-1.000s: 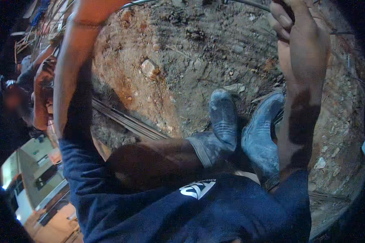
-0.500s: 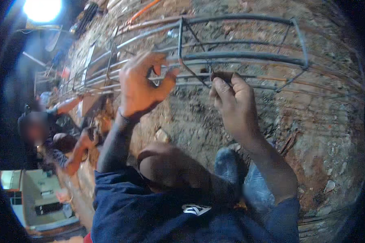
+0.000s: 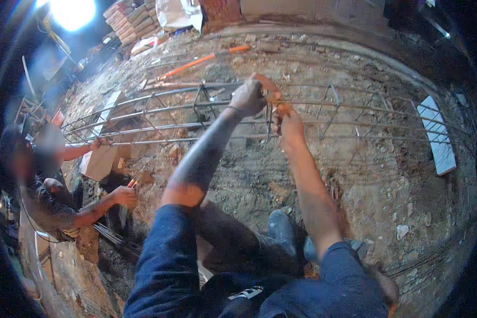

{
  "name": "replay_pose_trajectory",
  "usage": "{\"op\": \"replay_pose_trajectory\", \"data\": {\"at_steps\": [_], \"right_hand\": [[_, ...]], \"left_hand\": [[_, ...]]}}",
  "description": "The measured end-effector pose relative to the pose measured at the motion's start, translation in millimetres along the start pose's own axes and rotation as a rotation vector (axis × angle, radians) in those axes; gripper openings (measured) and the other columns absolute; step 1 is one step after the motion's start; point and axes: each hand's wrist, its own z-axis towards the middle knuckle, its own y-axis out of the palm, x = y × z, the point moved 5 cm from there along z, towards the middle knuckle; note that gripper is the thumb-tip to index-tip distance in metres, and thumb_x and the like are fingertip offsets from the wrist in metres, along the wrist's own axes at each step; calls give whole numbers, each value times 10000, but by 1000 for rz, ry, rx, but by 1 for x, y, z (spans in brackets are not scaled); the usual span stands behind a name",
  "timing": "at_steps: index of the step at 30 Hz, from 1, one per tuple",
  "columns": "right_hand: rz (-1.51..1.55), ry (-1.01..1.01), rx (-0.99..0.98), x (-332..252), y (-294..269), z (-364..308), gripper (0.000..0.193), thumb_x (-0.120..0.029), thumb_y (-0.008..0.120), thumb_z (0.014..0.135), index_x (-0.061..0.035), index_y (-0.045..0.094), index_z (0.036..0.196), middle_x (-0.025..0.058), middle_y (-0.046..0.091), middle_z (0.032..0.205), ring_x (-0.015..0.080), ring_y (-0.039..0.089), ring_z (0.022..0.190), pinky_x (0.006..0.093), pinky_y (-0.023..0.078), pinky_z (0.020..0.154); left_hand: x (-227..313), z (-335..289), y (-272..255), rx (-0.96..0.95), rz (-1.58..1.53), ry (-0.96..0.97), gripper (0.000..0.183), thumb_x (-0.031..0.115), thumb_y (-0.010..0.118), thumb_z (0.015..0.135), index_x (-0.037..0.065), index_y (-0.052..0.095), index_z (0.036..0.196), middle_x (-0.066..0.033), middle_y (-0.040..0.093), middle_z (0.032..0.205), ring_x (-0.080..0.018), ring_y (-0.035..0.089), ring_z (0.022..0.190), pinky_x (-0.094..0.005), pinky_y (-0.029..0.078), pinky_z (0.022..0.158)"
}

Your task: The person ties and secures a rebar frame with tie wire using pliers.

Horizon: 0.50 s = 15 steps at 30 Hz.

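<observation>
A long rebar cage (image 3: 164, 110) of bars and square stirrups lies crosswise in front of me. My left hand (image 3: 247, 98) reaches over its far upper bars, fingers curled down around a stirrup (image 3: 268, 115). Closed on the near side of that same stirrup is my right hand (image 3: 290, 128), just right of and below the left. Fingers and bars overlap there, so any small wire between them cannot be made out.
At the left a co-worker has one hand (image 3: 95, 144) at the cage and a tool with an orange-yellow handle (image 3: 133, 183) in the other. Pale blocks (image 3: 99, 161) and a white slab (image 3: 436, 135) lie under the cage. Beyond are an orange bar (image 3: 196, 61) and stacked sacks (image 3: 132, 21).
My view has risen and widened. Both arms now stretch further forward. My left hand, earlier apart from the bars with fingers spread, has closed over the stirrup beside my right hand.
</observation>
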Motion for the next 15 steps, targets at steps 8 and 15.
{"op": "replay_pose_trajectory", "data": {"at_steps": [8,15], "right_hand": [[-264,-197,49,-13,8,-27,165,-9,451,869,-49,599,931,7,572,774,81,459,589,222,371,542],[-473,-431,287,-5,-6,-6,112,-30,511,844,-11,620,831,63,589,724,139,528,656,281,411,595]], "left_hand": [[24,-5,-13,101,16,133,258,274,621,796,20,640,762,-149,553,682,-307,554,697,-383,431,647],[43,-3,-17,71,-147,-44,145,163,653,778,31,659,836,-135,617,776,-289,617,736,-353,470,665]]}}
